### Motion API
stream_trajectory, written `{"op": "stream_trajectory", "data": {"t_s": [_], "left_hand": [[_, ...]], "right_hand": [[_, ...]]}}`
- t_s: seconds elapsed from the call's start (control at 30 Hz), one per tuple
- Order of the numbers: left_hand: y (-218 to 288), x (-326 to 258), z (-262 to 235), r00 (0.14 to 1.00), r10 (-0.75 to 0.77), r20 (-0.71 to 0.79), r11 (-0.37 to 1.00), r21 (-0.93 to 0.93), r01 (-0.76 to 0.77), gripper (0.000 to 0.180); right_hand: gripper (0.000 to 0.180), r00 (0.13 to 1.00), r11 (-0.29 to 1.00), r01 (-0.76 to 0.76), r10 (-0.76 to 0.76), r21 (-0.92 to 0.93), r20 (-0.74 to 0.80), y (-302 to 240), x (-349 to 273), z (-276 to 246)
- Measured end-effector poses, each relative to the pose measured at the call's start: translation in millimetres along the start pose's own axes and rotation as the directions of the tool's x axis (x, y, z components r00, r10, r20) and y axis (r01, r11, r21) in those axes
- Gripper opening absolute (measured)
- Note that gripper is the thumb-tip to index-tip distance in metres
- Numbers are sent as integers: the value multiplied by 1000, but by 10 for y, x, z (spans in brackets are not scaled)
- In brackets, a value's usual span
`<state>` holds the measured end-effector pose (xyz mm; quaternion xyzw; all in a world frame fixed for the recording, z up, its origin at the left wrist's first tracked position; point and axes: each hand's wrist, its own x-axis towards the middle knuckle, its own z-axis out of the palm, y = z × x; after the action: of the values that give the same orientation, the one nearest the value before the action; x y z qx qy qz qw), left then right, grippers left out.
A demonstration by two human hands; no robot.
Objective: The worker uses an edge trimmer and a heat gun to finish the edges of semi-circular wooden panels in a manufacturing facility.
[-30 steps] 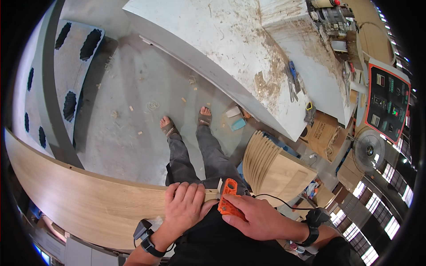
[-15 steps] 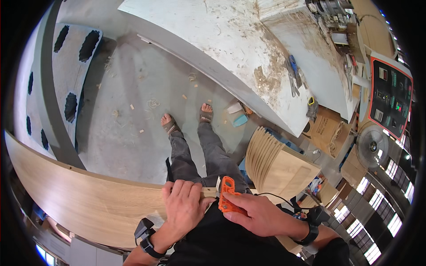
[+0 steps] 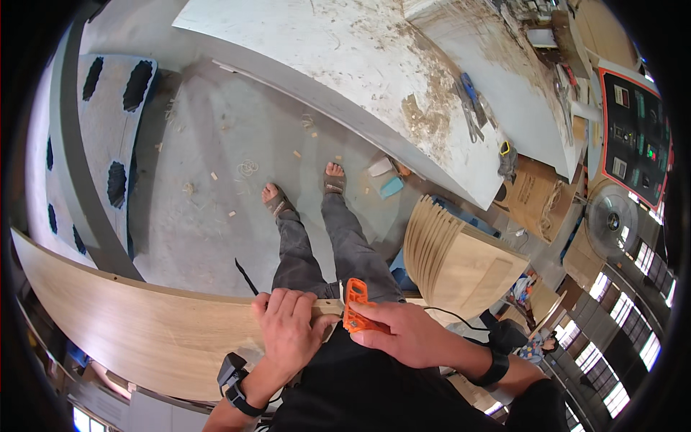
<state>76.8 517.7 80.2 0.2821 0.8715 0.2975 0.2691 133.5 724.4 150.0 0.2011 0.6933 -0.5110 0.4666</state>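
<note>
A long wood-grain board point(image 3: 158, 320) with a curved outline stretches from the far left to my waist. My left hand point(image 3: 291, 327) is closed over its right end, fingers across the upper edge and thumb pointing right. Against that end, my right hand point(image 3: 403, 331) grips an orange edge trimmer point(image 3: 357, 306) between thumb and fingers. A thin pale strip shows where the trimmer meets the board's corner. The trimmer's underside is hidden, as are the left fingertips.
A stack of curved panels point(image 3: 439, 252) stands right of my legs. Ahead is a white, stained machine table point(image 3: 345, 79) with pliers point(image 3: 471, 97) on it. A control panel point(image 3: 633, 137) and a fan point(image 3: 612, 216) are at the right. A grey post point(image 3: 83, 173) rises at the left.
The trimmer and my right hand have shifted slightly left and up, closer to my left hand. My left hand keeps its hold on the board. The view has tilted slightly.
</note>
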Motion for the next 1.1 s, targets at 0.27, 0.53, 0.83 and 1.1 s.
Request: {"op": "stream_trajectory", "data": {"t_s": [0.27, 0.53, 0.83, 1.1], "left_hand": [[-7, -19, -28, 999, 2, 32, 1000, 16, -3, 42], [1, -15, -20, 1000, 8, 12, 1000, -3, -8, 43], [-23, -42, 0, 1000, 16, 17, 1000, 14, -16, 43], [-18, 37, -57, 999, 29, 34, 999, 18, -30, 42]], "right_hand": [[57, 1000, 999, 19, -19, 28, -8, -31, -59, 30], [56, 1000, 1000, -14, 14, 14, -3, -49, -86, 53], [55, 998, 993, 45, -40, 107, -54, 89, -24, 94], [47, 964, 966, -229, 209, -120, -163, 1057, 272, -15]]}}
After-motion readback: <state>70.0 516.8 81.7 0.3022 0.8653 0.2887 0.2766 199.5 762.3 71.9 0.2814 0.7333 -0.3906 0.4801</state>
